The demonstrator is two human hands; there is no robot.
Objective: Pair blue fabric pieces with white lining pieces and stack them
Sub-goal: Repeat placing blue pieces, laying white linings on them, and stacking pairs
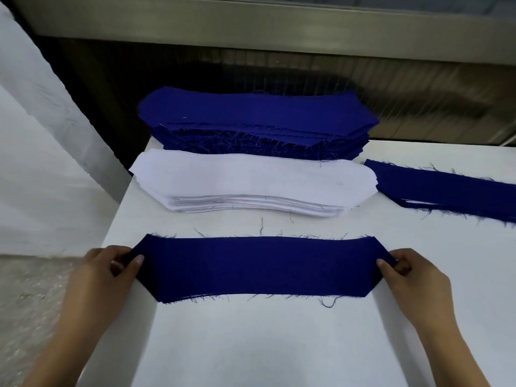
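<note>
The blue fabric piece [259,268] lies flat on the counter [265,344] directly in front of us. Its long axis runs straight across from left to right, and its frayed threads trail off both long edges. Each tapered end is held. Our left grip [107,270] pinches the left tip between thumb and curled fingers, and our right grip [416,275] pinches the right tip the same way, so the piece is spread between them. We cannot tell whether a white lining already lies beneath it, since the counter is white as well.

Just beyond the piece, and parallel to it, sits the stack of white lining pieces [251,180]. Behind that, touching its far edge, is the taller stack of blue pieces [257,113]. Off to the right and slightly farther away lies a lower blue-topped pile [452,191] with pale edges showing along its near side. We judge that this is where the paired pieces collect.

The coming move turns on that direction. The pile lies to the right and ahead of the piece and is angled a little to it, so our right grip is much the nearer one. The piece will probably need to travel sideways with both ends kept taut, or its soft middle may sag and fold.
</note>
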